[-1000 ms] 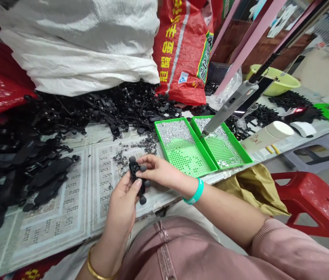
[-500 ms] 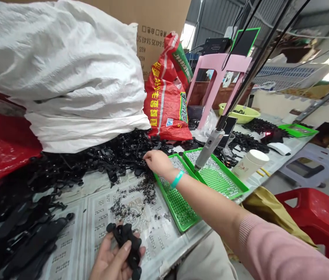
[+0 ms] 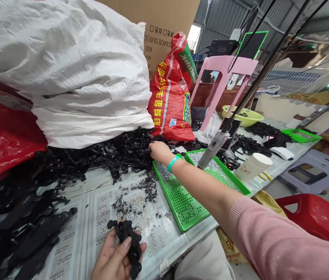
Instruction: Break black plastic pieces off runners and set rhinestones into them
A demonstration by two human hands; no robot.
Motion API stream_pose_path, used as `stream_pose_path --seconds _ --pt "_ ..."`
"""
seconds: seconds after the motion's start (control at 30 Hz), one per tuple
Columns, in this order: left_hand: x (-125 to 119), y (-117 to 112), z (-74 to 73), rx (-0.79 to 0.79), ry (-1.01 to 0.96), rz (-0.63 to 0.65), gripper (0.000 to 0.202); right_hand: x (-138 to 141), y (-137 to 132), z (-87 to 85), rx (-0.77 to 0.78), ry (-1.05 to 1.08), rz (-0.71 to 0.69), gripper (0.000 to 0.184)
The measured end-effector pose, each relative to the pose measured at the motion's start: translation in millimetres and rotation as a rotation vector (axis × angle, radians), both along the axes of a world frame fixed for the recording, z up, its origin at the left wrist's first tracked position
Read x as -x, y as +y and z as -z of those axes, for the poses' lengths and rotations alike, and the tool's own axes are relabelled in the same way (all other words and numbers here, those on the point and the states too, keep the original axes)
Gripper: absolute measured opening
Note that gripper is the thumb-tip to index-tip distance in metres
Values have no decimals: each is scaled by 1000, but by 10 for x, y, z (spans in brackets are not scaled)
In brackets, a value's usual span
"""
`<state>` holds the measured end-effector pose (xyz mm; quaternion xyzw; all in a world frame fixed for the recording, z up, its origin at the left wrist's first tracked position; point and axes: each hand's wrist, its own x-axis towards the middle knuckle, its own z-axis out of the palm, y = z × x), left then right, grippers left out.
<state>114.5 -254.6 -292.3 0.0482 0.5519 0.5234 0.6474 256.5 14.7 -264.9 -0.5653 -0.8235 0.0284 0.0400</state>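
In my left hand (image 3: 116, 254), low in the middle of the view, I grip several knobbed black plastic parts (image 3: 129, 243), with the thumb pressed across them. My right hand (image 3: 160, 151) is stretched forward to the heap of black plastic parts (image 3: 118, 151) at the back of the table. Its fingers are curled together at the heap's right end, and whatever they hold is hidden. Tiny black pieces (image 3: 145, 190) lie scattered between the two hands. Under my right forearm is a green perforated tray (image 3: 182, 202) holding small silvery pieces.
A second green tray (image 3: 228, 182) has a grey electric screwdriver (image 3: 213, 149) hanging over it. Beside it stands a white jar (image 3: 253, 167). A white sack (image 3: 94, 77) and red bag (image 3: 172, 105) stand behind the heap. Larger black parts (image 3: 36, 241) lie at left.
My right hand has moved slightly farther into the black heap. My left hand still holds the black parts in nearly the same spot. The view has shifted a little.
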Motion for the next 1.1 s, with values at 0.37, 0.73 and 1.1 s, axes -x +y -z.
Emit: stream_pose_path --seconds 0.37,0.73,1.1 --pt "-77 144 -215 -57 -82 -28 45 -250 -994 -220 -354 624 -235 24" --pt "-43 162 -84 -182 -272 7 35 -333 -1940 159 -280 751 -805 17" --pt "6 73 -21 -210 -109 239 34 -308 -2041 243 -66 857 -550 26"
